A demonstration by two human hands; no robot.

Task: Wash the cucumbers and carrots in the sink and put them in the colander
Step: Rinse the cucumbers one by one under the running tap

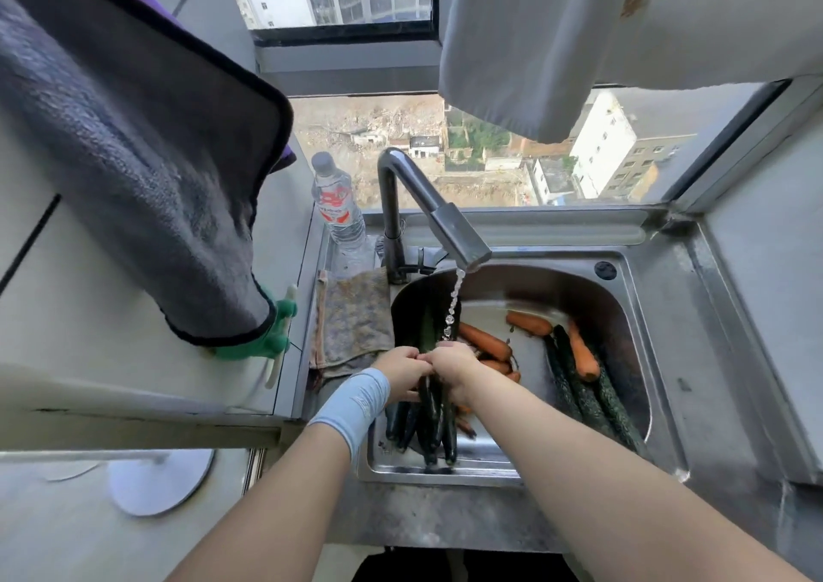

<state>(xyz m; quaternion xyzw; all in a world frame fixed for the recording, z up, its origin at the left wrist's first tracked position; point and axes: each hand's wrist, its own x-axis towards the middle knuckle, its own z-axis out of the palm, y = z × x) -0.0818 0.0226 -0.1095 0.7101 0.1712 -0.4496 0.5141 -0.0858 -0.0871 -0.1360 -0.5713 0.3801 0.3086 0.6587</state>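
Nearest, the left hand [401, 370] and right hand [452, 365] were curled together round a bundle of long, dark green cucumbers [427, 421] at the near left of the stainless steel sink [645, 296], under the tap's stream [454, 305]. Stiff, wet and probably slippery, they would want gripping mid-length. Orange carrots [485, 341] lay just right; no colander showed.

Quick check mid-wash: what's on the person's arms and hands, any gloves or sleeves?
No gloves: the left hand and right hand are bare, with no rings or watch visible. The left wrist carries a pale blue stretch wristband with a faint lighter marking. Both forearms are bare, no sleeves in view.
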